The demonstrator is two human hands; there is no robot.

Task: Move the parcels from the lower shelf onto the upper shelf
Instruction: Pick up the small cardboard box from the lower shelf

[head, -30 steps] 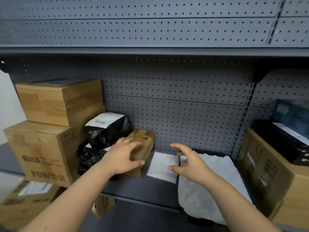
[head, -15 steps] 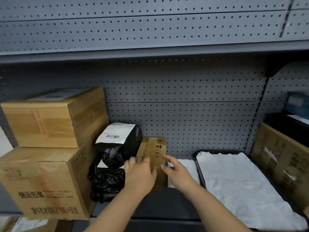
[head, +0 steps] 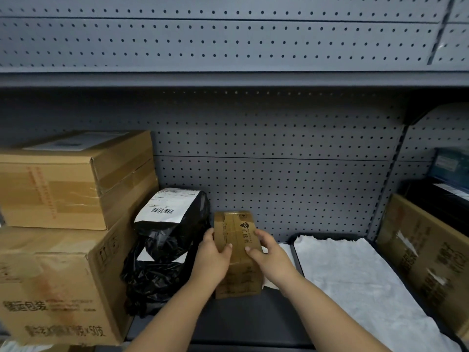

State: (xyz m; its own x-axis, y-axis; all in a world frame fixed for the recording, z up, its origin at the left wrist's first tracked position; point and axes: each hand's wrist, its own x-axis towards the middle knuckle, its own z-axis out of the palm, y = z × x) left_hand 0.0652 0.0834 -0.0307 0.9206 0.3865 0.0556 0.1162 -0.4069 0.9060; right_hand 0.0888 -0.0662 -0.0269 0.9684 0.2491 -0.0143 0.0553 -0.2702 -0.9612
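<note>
A small brown cardboard parcel [head: 237, 229] wrapped in clear tape stands at the middle of the lower shelf [head: 243, 323]. My left hand [head: 212, 257] grips its left side and my right hand [head: 269, 255] grips its right side, thumbs on top. Left of it lie two black plastic mailer bags [head: 167, 240], the upper one with a white barcode label. The upper shelf edge [head: 233, 78] runs across above, its top surface hidden from this angle.
Two large cardboard boxes [head: 63, 224] are stacked at the left. A white cloth [head: 355, 283] lies in a dark tray on the right, next to another cardboard box [head: 429, 257] with dark boxes on top. Grey pegboard [head: 279, 179] backs the shelf.
Both hands closed in from apart onto the small brown parcel's sides. The camera moved closer and more square to the shelf.
</note>
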